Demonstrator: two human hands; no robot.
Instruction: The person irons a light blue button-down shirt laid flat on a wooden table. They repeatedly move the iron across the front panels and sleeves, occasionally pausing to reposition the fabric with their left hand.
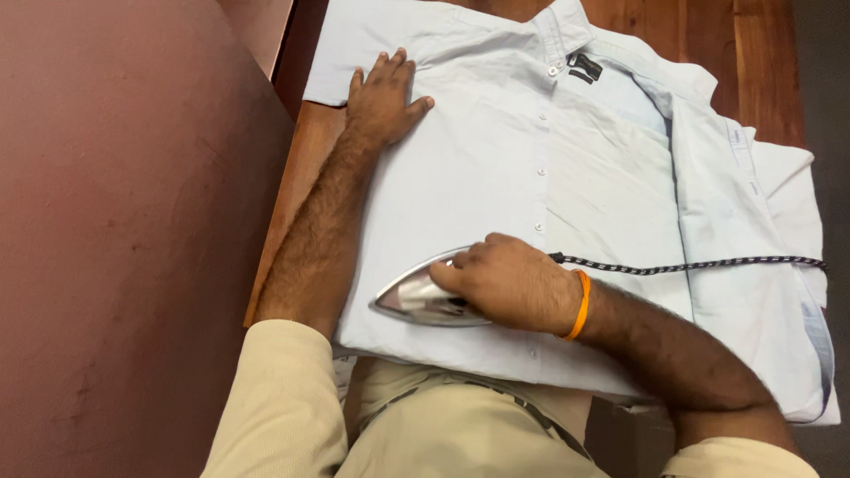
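Fingers of the right hand (509, 283) wrap the handle of one metal iron (416, 299), its long axis pointing left across one pale blue shirt (496, 177) spread on the wooden worktop (301, 168). Beyond the iron, the left hand (382, 97) lies flat with fingers spread, pinning the shirt's shoulder. One braided cord (691, 264) trails right.

It looks like a home ironing corner: a pale blue buttoned cotton shirt (549, 177) lies spread over a reddish-brown wooden surface (292, 190) beside a plain maroon painted wall (115, 221), with a shiny steel iron (416, 299) resting on the shirt.
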